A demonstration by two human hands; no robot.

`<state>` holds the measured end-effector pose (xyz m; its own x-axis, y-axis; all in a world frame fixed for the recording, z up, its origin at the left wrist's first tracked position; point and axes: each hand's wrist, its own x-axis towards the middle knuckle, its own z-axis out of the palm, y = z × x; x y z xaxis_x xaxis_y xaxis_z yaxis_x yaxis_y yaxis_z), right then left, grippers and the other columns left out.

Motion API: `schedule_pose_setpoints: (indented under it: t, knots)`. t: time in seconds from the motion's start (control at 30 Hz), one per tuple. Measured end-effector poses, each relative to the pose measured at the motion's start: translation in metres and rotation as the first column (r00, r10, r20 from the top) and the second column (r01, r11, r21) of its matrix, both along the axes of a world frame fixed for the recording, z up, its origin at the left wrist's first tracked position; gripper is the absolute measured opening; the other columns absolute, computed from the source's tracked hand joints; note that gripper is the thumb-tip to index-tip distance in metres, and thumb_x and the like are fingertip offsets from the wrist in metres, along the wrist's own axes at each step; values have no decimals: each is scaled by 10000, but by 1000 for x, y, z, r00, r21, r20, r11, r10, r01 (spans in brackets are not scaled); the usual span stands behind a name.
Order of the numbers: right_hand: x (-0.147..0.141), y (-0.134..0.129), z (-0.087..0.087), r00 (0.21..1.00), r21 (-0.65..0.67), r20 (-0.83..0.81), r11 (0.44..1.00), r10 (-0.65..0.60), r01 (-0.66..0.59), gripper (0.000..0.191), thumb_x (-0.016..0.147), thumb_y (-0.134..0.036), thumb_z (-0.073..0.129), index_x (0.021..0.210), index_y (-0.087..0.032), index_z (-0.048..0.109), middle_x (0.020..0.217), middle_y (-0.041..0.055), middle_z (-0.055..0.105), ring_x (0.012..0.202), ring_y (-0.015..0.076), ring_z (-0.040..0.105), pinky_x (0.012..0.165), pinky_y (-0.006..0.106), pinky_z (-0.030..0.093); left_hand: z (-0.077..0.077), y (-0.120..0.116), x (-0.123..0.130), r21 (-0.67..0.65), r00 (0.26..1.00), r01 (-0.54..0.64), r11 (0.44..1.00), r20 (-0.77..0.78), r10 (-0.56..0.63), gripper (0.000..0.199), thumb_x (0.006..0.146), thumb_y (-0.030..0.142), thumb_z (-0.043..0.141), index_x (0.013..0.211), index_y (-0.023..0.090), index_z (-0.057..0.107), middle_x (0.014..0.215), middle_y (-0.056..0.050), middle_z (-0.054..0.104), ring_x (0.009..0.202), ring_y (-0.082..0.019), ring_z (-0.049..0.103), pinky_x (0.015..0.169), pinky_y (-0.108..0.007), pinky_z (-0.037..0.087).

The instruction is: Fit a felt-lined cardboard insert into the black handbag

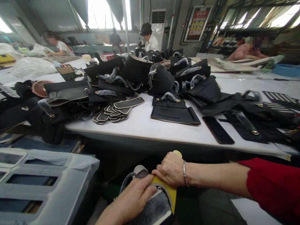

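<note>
Low in front of me, below the table edge, my left hand [131, 200] rests over a black leather bag piece [156, 209], its fingers bent over the top edge. A dark grey, dusty-looking panel with a pale border shows on that piece. My right hand [170, 168], with a metal bracelet at the wrist, is closed around a yellow object [173, 198]. One rounded end of the yellow object sticks out above the fist, and a flat part runs down along the bag piece. Its exact kind is unclear. A plastic-wrapped handle shows beside my left hand.
On the white table [138, 125] lie many black handbags [164, 78], a stack of oval-ended strips [112, 112], a flat bag panel [173, 112] and a phone [217, 129]. A covered rack [70, 187] stands at left. Several people sit or stand beyond.
</note>
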<state>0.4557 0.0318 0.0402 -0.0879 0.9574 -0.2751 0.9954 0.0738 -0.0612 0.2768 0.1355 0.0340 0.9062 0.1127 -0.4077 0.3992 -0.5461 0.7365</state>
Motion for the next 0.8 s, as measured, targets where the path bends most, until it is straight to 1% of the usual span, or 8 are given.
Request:
schedule_pose_setpoints:
  t: [0.23,0.43,0.57,0.8]
  knots:
    - [-2,-3,2,1000,-21,-7,1000,-14,14,564,1037,-411,254,760,-179,688,686,101,727,621,267,714,527,309,363,-3,1,1,-4,999,11,1000,37,-11,286,997,409,346,1049,265,587,967,-30,684,890,-212,640,755,-295,392]
    - [-7,-6,2,998,-38,2,997,-62,62,550,1038,-405,256,786,-177,688,705,103,729,638,271,714,534,313,357,-1,0,1,-2,997,29,1000,77,-29,274,1004,366,345,1017,255,596,935,-14,686,853,-186,646,726,-272,391]
    - [-11,-11,1,996,-53,2,995,-87,87,537,1040,-401,257,810,-183,690,712,97,733,637,253,709,548,308,371,-1,-2,0,8,996,30,1000,85,-30,283,1005,364,343,1024,260,605,963,-17,696,894,-191,661,749,-267,405]
    - [-21,-19,1,991,-54,20,989,-134,135,529,1036,-390,264,804,-196,698,722,94,739,640,265,713,530,309,372,0,-5,-3,40,995,45,998,85,-48,282,993,385,366,976,250,612,959,-25,703,901,-207,663,760,-270,422]
